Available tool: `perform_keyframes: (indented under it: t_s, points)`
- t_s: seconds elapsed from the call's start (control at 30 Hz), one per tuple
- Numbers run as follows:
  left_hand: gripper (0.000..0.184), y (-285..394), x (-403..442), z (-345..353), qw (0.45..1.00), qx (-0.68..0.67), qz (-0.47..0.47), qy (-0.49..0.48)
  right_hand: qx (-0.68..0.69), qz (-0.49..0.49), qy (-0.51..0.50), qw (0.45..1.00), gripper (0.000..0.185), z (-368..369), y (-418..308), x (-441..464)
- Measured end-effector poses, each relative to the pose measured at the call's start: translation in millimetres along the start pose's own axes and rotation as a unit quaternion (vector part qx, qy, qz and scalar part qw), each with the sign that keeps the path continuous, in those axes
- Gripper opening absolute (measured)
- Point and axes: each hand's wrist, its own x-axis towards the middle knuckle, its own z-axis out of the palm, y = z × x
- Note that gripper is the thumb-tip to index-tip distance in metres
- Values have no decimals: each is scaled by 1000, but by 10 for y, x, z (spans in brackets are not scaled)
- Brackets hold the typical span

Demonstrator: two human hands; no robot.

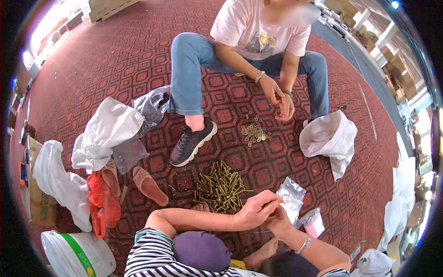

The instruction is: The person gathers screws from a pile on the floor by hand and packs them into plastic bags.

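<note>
In the head view, our left hand [255, 210] has its fingers bent and drawn in to meet those of our right hand [278, 219], so the two sets of tips come together; whether anything is pinched between them we cannot tell. Nearest to us, at ten o'clock from the hands, the brass-coloured bolts [219, 187] lie heaped loose on the patterned carpet [272, 159]. We judge them hard, stiff and not fragile, light one by one but weighty by the handful (and likely to roll if dropped), with the shank just under the head the surest hold. Taking the heap as centre, small ring-like washers [256, 134] lie scattered at one o'clock, near a co-worker's hands [279, 101]. A clear plastic bag [290, 198] lies at three, its contents unclear to us; a small packet [314, 224] at four shows something pink inside. At two, a white sack [330, 138] stands slumped, its inside hidden. A see-through bag [154, 108] at eleven holds something dark. At nine sits a red bag [104, 203], and at eight a white bucket [76, 254] with a green band; we cannot make out what either holds.
</note>
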Motion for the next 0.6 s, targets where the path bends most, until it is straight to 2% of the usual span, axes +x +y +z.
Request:
perform_keyframes:
  t_s: [0.1, 0.43, 0.6]
  points:
    - [22, 30, -7, -6, 1000, -13, -22, 2, -73, 14, 6, 997, 30, -3, -21, 11]
    - [23, -18, -5, 5, 996, 14, 89, -2, -68, 13, -12, 998, 34, -58, -26, -2]
    - [23, 79, 38, -49, 997, 21, 76, -7, -3, 97, 37, 995, 38, 24, -45, -54]
